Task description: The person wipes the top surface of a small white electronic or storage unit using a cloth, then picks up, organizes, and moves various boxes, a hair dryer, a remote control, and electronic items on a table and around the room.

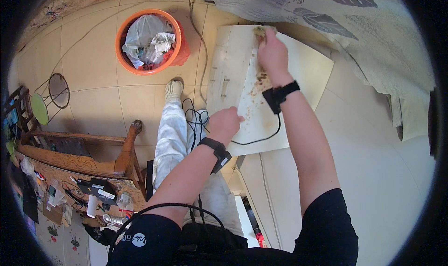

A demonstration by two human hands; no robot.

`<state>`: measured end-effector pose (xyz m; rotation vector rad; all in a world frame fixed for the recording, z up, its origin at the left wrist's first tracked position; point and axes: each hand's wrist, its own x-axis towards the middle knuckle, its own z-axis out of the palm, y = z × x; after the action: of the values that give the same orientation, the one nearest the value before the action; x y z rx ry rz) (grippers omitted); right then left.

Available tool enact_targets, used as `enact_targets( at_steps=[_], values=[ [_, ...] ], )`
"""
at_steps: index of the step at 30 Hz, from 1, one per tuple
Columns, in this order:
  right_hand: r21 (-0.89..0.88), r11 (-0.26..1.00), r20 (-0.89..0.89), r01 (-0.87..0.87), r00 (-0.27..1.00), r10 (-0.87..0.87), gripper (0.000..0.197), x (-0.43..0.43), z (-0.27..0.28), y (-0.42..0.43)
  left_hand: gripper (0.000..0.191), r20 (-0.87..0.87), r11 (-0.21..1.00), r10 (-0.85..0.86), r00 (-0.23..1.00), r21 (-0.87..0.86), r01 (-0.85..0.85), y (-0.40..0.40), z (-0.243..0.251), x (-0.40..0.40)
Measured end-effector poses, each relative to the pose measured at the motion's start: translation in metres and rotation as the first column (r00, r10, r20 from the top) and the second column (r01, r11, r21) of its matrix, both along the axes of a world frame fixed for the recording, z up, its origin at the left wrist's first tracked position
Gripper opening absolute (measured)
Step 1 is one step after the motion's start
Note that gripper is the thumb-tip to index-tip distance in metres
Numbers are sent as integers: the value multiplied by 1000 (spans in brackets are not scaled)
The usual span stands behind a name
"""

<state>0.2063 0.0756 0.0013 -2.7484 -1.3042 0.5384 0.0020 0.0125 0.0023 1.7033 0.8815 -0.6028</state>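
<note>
A white panel-like piece (269, 131) stands before me, with brown stains and flecks down its middle and small fittings on its left face. My right hand (274, 54) is shut on a brownish cloth or sponge (259, 31), pressed to the far edge of the panel. The hand is slightly blurred. My left hand (225, 123) is curled at the panel's near left part, thumb pointing right. Whether its fingers grip the panel is hidden. Each wrist carries a black strap with a small device, and a black cable (266, 139) runs from the right one across the panel.
An orange bin (120, 52) with rubbish stands on the tiled floor beyond my feet. Black cables (196, 115) lie tangled by my shoe. At left are a carved wooden chair (80, 161) and a cluttered table (120, 189). Leaf-patterned fabric (367, 55) hangs at upper right.
</note>
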Motion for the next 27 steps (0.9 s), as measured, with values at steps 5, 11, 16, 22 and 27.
enact_targets(
  at_steps=[5, 11, 16, 22, 27],
  values=[
    [96, 991, 30, 97, 995, -100, 14, 18, -4, 23, 34, -7, 1000, -13, 1000, -11, 13, -1, -4, 0],
    [-48, 998, -45, 33, 998, -35, 15, -9, 6, -1, 35, -49, 999, -5, 999, -52, 2, 2, -6, -4],
    [61, 998, 39, -3, 999, 0, 16, 23, -3, 41, 35, -32, 999, -26, 999, -48, 25, 2, -2, 1],
    [51, 994, -36, 100, 995, -98, 17, -3, -4, -15, 36, -30, 999, -17, 999, -28, 17, 2, -3, -1],
    [-135, 989, -168, 61, 982, -83, 45, -32, 10, -96, 36, -40, 998, -21, 999, -55, 19, 3, 0, -1]
  ],
)
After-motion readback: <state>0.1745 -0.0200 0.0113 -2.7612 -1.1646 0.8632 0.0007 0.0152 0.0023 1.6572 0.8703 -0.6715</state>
